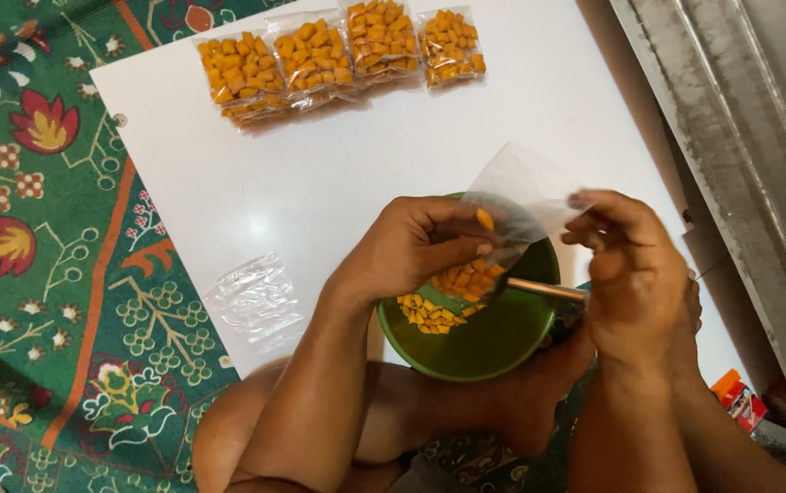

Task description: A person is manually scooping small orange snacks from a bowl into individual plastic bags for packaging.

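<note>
A single head-worn camera looks steeply down, close over the round green plastic bowl (480,342); beyond the bowl the white board (320,173) fills the view, apparently lying on patterned cloth.

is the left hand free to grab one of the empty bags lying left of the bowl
Probably not as things stand. The left hand is pinching the open bag over the bowl. The empty bags lie close on bare board with nothing between, so once it lets go the way looks free.
</note>
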